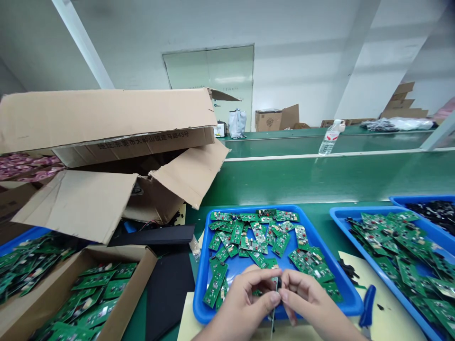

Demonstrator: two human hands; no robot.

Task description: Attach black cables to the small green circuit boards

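Reaches in from the bottom edge, forearms slanting toward each other and fingertips meeting above the near part of the middle blue tray (pixel 197 289). With the left hand (pixel 250 296), pinches a thin circuit board (pixel 273 318) between thumb and curled fingers. With the right hand (pixel 302 296), closes thumb and forefinger narrowly on a small black part (pixel 279 283) at the top of that board. Holds the board nearly upright and edge-on to the camera, showing only a slim pale-green line, too narrow to make out the components.

Just beyond, has loose green boards (pixel 215 285) overlapping in the tray, dotted with red, white and black components. To the right, has a blue-handled tool (pixel 368 307), black scraps (pixel 349 271) and a right-hand blue tray (pixel 336 216) heaped with similar boards. To the left, has black sheets (pixel 168 289) and a small cardboard box (pixel 140 279) of more boards.

Farther back, shows a large open carton (pixel 106 113) printed with Chinese characters ending in "43号", a water bottle (pixel 329 138) with a red-and-white label too small to read, and a brown carton (pixel 268 121) bearing a dark emblem, likewise unreadable.
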